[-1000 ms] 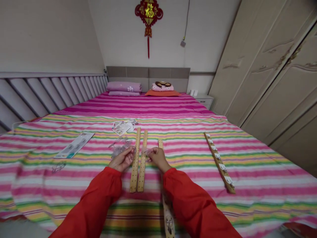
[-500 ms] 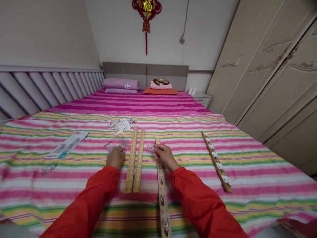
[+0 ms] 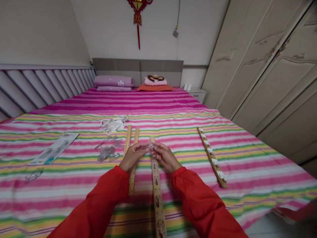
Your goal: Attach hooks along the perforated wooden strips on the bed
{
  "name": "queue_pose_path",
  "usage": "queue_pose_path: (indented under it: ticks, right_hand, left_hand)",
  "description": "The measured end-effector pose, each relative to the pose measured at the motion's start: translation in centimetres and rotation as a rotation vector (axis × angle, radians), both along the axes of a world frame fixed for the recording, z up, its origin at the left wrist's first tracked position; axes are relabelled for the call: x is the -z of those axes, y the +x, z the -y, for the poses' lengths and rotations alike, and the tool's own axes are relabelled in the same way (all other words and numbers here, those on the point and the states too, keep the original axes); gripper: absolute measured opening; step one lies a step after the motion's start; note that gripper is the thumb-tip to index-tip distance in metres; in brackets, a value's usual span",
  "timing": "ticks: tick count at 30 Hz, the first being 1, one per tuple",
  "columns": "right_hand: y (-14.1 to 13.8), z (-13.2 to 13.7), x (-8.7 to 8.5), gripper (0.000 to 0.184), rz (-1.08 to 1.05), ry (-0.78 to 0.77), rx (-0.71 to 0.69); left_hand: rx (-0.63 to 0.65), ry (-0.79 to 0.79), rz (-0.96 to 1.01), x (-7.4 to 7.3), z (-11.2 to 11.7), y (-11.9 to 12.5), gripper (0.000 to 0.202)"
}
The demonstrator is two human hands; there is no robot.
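Observation:
My left hand [image 3: 135, 155] and my right hand [image 3: 165, 157] meet over the far end of a wooden strip [image 3: 158, 191]. Between their fingertips they pinch a small clear adhesive hook [image 3: 151, 145]; fingers cover part of it. Metal hooks [image 3: 160, 227] on clear pads run along this strip towards me. Two more wooden strips with small holes lie to its left, the nearer one [image 3: 136, 135] partly under my left hand and the other [image 3: 128, 138] beside it. Left of these is a loose pile of clear hooks [image 3: 108, 152].
Far right lies a wooden strip [image 3: 208, 147] with white-backed hooks. On the left are a blister pack [image 3: 55, 148] and a wire-like clear item [image 3: 34, 175]. Paper and plastic packaging [image 3: 112, 125] sits behind the pile. Everything rests on a striped bedsheet [image 3: 86, 201]; a wardrobe [image 3: 269, 79] stands right.
My left hand has moved from the clear pile rightward across the two bare strips to join my right hand at the hook. The camera view has shifted slightly.

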State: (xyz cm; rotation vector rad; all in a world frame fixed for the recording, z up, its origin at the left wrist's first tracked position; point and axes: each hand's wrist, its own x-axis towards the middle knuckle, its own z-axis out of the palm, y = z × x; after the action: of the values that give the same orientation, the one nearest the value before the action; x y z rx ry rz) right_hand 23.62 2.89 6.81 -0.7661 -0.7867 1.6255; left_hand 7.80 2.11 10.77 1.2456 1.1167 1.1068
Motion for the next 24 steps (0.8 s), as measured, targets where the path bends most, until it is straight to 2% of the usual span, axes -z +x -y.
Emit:
queue_pose_path:
  ticks: [4, 7, 11, 15, 20, 24]
  right_hand:
    - [-0.1, 0.2, 0.2, 0.025, -0.067, -0.03, -0.021]
    - [0.0, 0.0, 0.5, 0.026, -0.047, -0.035, -0.022]
    - [0.4, -0.5, 0.6, 0.023, -0.023, -0.063, 0.03]
    - [0.7, -1.2, 0.6, 0.017, 0.052, -0.064, 0.076]
    - [1.0, -2.7, 0.2, 0.014, 0.137, -0.044, 0.149]
    - [1.2, -4.4, 0.3, 0.012, 0.214, -0.03, 0.185]
  left_hand:
    - [-0.038, 0.083, 0.009, -0.6, 0.1, 1.1, 0.044]
    - [-0.04, 0.079, 0.021, -0.2, -0.5, 1.3, 0.048]
    - [-0.097, -0.001, 0.079, 0.9, -1.6, 1.4, 0.054]
    - [-0.175, -0.131, 0.109, 1.8, -3.1, 1.9, 0.044]
    - [-0.157, -0.226, 0.249, 1.9, -4.9, 2.8, 0.038]
    - [-0.199, -0.231, 0.232, 1.9, -6.7, 3.3, 0.034]
